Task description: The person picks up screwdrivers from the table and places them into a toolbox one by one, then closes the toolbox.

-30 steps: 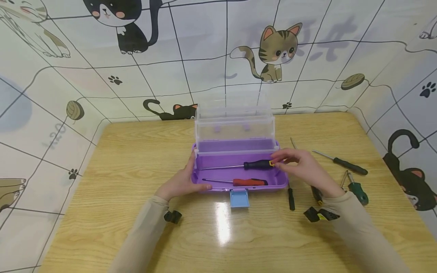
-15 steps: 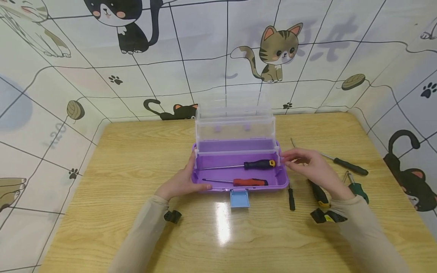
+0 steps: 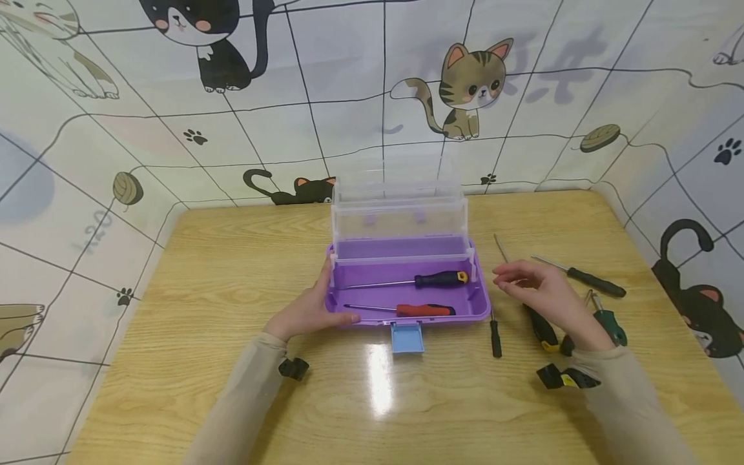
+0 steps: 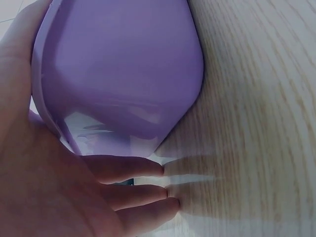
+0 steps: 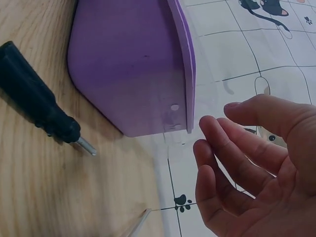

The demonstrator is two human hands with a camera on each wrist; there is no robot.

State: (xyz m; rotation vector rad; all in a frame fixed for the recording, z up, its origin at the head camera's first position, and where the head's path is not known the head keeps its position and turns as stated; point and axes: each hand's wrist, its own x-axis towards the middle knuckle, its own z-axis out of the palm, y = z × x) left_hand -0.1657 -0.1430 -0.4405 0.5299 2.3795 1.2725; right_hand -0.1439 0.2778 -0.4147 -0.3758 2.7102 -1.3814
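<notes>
A purple toolbox with its clear lid raised stands mid-table. Inside lie a screwdriver with a black and yellow handle and a red-handled screwdriver. My left hand holds the box's left end, thumb at the front rim; the left wrist view shows its fingers reaching past a corner of the end wall. To the right of the box, my right hand hovers with loosely bent fingers and holds nothing. Below it lie a small black screwdriver and another black and yellow one, partly hidden.
Further right are a long black-handled screwdriver and a green-handled one, partly behind the right wrist. A blue latch hangs at the toolbox's front. A cat-patterned sheet stands behind the wooden table.
My right hand has let go of the black and yellow screwdriver, now lying in the toolbox, and moved right, out past the box's end. The left hand has stayed in place.
</notes>
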